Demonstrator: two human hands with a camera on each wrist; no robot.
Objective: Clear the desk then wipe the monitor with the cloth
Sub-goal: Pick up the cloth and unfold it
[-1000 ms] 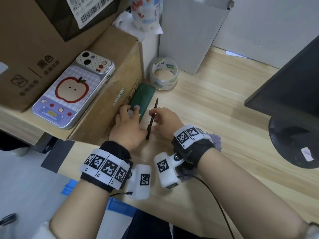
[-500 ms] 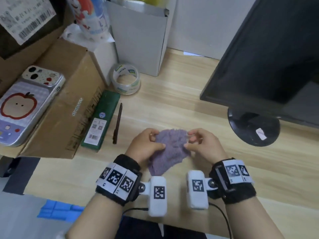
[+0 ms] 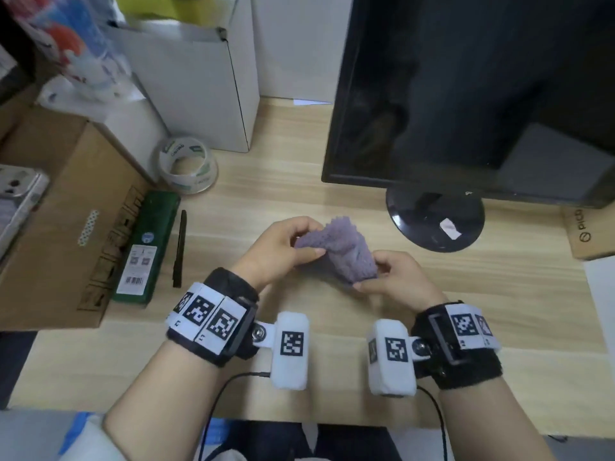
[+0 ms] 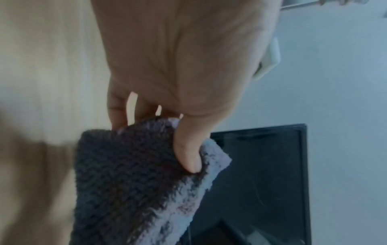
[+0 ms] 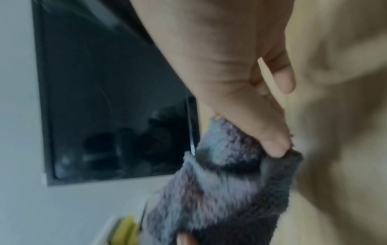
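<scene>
A fluffy purple cloth (image 3: 342,251) is held above the wooden desk (image 3: 266,194) between both hands. My left hand (image 3: 283,247) pinches its upper left edge, thumb on top; the left wrist view shows that thumb pressed into the cloth (image 4: 136,174). My right hand (image 3: 392,281) pinches the cloth's lower right end, and the right wrist view shows its thumb on the cloth (image 5: 230,182). The black monitor (image 3: 466,94) stands at the back right on a round black base (image 3: 436,221). The dark screen also shows as the monitor (image 4: 261,182) and the monitor (image 5: 104,99) in the wrist views.
At the left lie a black pen (image 3: 179,247) and a green box (image 3: 148,254) beside a cardboard box (image 3: 66,227). A tape roll (image 3: 188,164) sits behind them, in front of a white open box (image 3: 199,88). A phone (image 3: 16,201) rests on the cardboard.
One second ago my hands were at the pen and green box; both then took up the purple cloth. Since half a second ago the cloth has been turned, my right hand now lower.
</scene>
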